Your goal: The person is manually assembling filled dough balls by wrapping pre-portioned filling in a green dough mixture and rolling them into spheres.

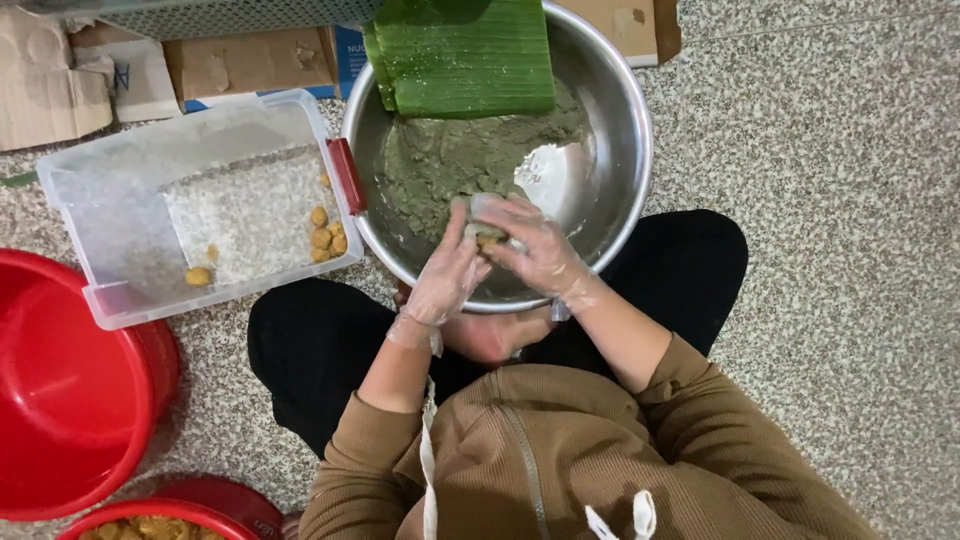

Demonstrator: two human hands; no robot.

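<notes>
Red plastic basins (70, 390) at far left; clear rectangular tub (150, 200) holding yellow balls (325, 235). Left hand (445, 275) and right hand (535, 250), thinly gloved, cup together around a greenish dough lump (485, 225) over the steel bowl (620, 150), folded banana leaves (465, 55) at its far rim.

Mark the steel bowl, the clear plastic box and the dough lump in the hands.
steel bowl (625, 150): head view, bare right inner wall.
clear plastic box (100, 235): head view, frosted left wall.
dough lump (486, 228): head view, greenish part showing between both gloved hands.
</notes>
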